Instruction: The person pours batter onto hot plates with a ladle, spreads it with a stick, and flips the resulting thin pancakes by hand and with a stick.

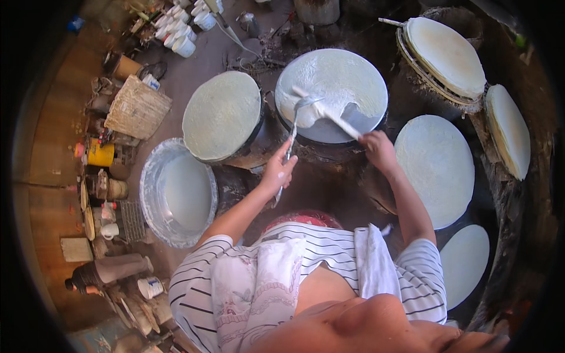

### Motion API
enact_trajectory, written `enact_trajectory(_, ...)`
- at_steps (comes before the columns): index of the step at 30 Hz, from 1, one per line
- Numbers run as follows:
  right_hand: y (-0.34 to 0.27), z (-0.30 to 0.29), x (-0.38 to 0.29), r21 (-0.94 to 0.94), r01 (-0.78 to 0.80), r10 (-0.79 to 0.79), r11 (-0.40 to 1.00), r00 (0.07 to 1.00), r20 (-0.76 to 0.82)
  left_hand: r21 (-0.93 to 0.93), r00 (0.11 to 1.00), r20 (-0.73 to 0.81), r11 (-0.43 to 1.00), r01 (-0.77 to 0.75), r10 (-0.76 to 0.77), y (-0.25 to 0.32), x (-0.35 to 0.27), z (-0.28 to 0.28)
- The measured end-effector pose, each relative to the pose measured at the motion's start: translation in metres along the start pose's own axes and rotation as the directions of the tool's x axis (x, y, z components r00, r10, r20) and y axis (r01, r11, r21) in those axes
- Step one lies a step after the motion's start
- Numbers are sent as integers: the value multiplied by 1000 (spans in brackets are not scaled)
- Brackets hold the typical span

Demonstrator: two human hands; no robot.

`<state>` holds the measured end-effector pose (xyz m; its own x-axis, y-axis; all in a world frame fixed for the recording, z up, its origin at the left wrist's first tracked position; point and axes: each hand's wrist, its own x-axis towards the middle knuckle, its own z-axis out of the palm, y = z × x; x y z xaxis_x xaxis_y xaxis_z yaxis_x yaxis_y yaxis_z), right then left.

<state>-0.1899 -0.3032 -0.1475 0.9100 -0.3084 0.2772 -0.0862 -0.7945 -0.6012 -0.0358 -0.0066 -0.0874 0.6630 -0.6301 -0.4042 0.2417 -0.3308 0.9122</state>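
My left hand (279, 170) grips the handle of a metal ladle (308, 101), whose bowl is over the batter on a large round griddle (353, 123). In my right hand (378, 149) is a pale wooden stick (342, 125), its far part lying across the same batter. Pale wet batter (331, 73) covers most of the griddle; a patch of bare grey surface shows near my right hand. To the left, a second round griddle bears a full pale flatbread (223, 114). Another flatbread (435, 170) lies on a round surface at the right.
A large basin (148, 194) of pale liquid batter stands at the left. Stacked flatbreads (446, 57) rest on a round rack at the upper right, with another stack (507, 132) beside it. White buckets (183, 46) are at the upper left. A person (106, 270) bends over at the lower left.
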Motion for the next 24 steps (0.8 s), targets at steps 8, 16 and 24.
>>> enact_trajectory(8, -194, 121, 19, 887, -358, 620, 293, 777, 109, -168, 895, 136, 900, -402, 425, 79, -61, -110)
enact_trajectory(16, -257, 334, 87, 980, -195, 846, 25, 527, 84, -333, 850, 126, 829, -449, 511, 68, -114, -224)
enact_trajectory(24, -229, 248, 47, 999, -13, 935, 31, 354, -24, -457, 798, 165, 762, -458, 579, 61, -118, -231)
